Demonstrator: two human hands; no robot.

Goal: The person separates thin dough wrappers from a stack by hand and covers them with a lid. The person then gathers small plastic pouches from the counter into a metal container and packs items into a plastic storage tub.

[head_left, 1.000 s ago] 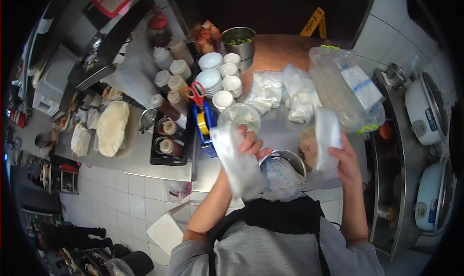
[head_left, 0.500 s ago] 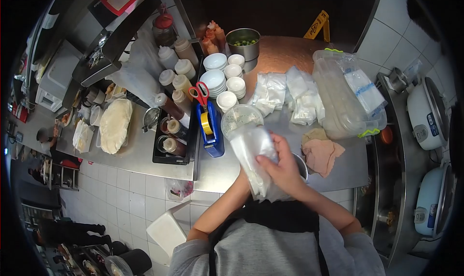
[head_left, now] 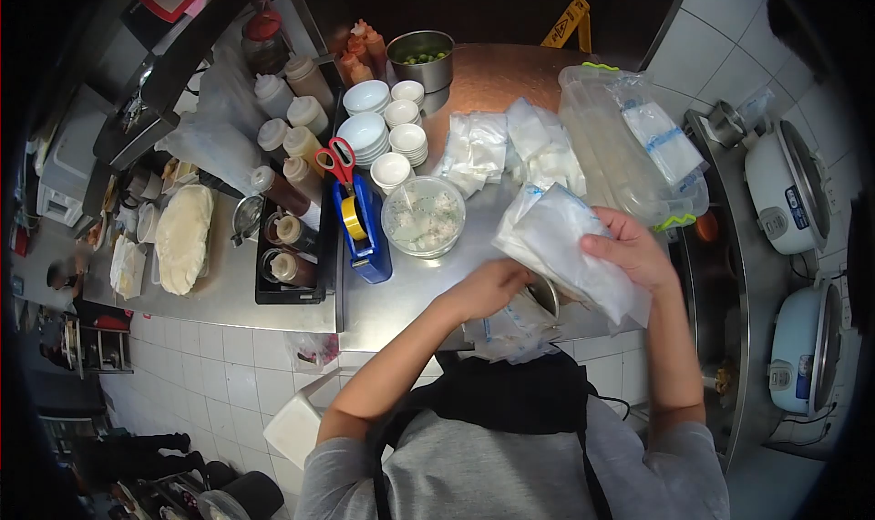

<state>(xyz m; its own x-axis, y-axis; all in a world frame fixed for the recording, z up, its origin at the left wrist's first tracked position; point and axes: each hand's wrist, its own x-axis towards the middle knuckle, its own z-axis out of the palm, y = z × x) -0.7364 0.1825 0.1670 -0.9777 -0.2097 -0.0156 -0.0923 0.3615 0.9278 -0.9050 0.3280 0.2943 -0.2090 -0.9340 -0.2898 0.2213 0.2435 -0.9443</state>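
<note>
My right hand (head_left: pixel 638 257) grips a stack of clear plastic bags (head_left: pixel 556 242), thumb on top, tilted above the steel table. My left hand (head_left: pixel 497 285) is lower and to the left, with its fingers curled; their tips are hard to see. Beside those fingers is the rim of a metal bowl (head_left: pixel 545 298), mostly covered by the held stack. Below the left hand, more plastic bags (head_left: pixel 515 330) with blue print lie at the table's front edge. A round clear tub (head_left: pixel 424 217) of pale food with green bits stands just beyond the left hand.
A blue tape dispenser (head_left: pixel 367 237) holds red scissors (head_left: pixel 336 160). White bowls (head_left: pixel 365 133), sauce bottles (head_left: pixel 310 114) and a pot (head_left: pixel 419 60) stand behind. Folded bag piles (head_left: pixel 474 146) lie near a clear plastic box (head_left: pixel 602 146). Rice cookers (head_left: pixel 791 192) stand at right.
My right hand has moved right and up with the bag stack. My left hand has come out from behind it to the bowl's side. The tub is uncovered; the cloths are now hidden.
</note>
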